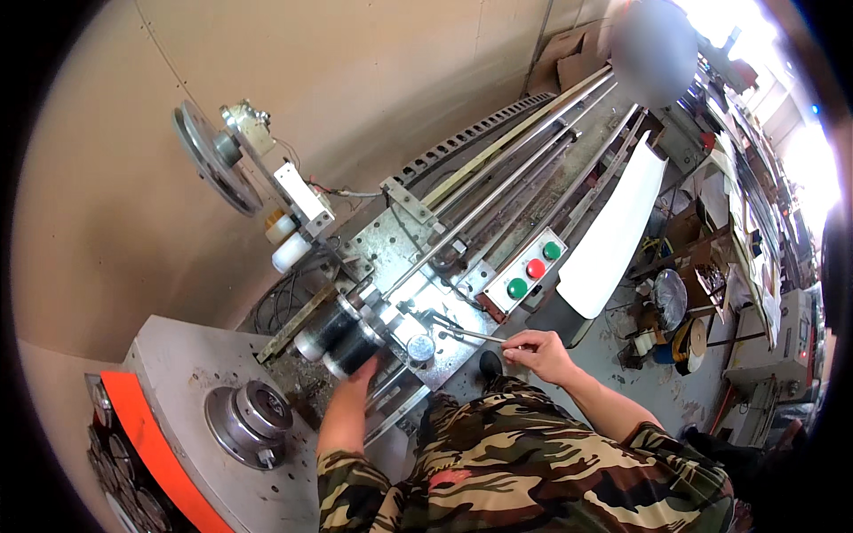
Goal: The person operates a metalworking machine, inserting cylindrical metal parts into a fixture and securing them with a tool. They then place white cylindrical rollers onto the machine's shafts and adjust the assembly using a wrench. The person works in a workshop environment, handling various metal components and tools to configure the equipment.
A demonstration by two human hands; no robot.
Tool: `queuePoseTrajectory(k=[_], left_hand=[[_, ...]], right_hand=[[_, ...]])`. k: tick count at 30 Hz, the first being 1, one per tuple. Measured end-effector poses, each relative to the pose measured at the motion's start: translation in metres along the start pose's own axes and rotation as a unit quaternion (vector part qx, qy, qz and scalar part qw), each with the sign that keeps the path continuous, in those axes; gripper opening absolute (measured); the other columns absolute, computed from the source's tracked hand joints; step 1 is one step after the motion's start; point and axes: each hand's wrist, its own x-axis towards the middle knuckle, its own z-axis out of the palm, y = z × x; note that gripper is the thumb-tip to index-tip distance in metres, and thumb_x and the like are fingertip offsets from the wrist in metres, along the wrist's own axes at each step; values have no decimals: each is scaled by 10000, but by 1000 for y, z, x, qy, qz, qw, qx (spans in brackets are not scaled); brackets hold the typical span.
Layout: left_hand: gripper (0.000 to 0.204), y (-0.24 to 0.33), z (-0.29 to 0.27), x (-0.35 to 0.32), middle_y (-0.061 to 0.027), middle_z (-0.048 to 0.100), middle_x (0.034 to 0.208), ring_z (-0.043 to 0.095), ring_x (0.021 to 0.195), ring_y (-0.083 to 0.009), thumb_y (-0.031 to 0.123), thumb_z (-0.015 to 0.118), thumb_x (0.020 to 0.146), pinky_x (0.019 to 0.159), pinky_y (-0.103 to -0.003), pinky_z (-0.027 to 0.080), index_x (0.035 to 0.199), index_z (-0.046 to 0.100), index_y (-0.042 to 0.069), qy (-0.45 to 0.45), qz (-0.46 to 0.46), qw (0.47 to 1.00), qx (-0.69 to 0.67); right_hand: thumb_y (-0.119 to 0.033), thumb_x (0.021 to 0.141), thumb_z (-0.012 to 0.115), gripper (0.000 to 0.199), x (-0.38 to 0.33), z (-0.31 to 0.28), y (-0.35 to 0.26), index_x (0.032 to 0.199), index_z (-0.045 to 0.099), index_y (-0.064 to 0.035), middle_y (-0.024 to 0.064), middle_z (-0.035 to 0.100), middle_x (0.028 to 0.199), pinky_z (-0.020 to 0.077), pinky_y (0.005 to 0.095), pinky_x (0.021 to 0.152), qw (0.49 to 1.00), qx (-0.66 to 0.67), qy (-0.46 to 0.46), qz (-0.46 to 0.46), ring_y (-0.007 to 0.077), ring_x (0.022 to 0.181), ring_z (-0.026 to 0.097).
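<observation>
My right hand (pixel 540 355) is closed round the end of a thin metal rod (pixel 480 336), pinching it between thumb and fingers. The rod's other end reaches dark fittings on the machine's metal carriage plate (pixel 458 360), beside a round metal knob (pixel 420 347). Against the underside of a black roller (pixel 354 348) is my left hand (pixel 360 371); the roller hides its fingers, so their grip cannot be made out. A second dark roller with a pale end (pixel 322 330) sits alongside.
Long steel rails (pixel 515 182) run from the carriage to the far right. A button box (pixel 526 274) with green and red buttons stands right of the plate. A chuck (pixel 253 416) is at lower left, a grey pulley wheel (pixel 209 155) at upper left. A white curved panel (pixel 613 235) lies rightward.
</observation>
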Motion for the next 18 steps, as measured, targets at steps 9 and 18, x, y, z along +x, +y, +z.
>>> queuePoseTrajectory(k=[9, 18], left_hand=[[344, -32, -55, -89, -196, 649, 1038, 603, 919, -388, 238, 625, 865, 813, -426, 479, 1147, 600, 43, -48, -40, 998, 2], [504, 37, -79, -157, -109, 557, 627, 532, 580, -234, 447, 570, 915, 587, -374, 429, 702, 615, -8, 81, -277, 944, -160]], right_hand=[[-33, 880, 645, 138, 15, 24, 17, 973, 672, 66, 88, 673, 825, 505, 258, 704, 972, 205, 109, 24, 134, 741, 624], [-104, 867, 655, 208, 87, 48, 83, 1041, 689, 3, 59, 677, 838, 478, 245, 669, 997, 62, 49, 10, 92, 723, 580]])
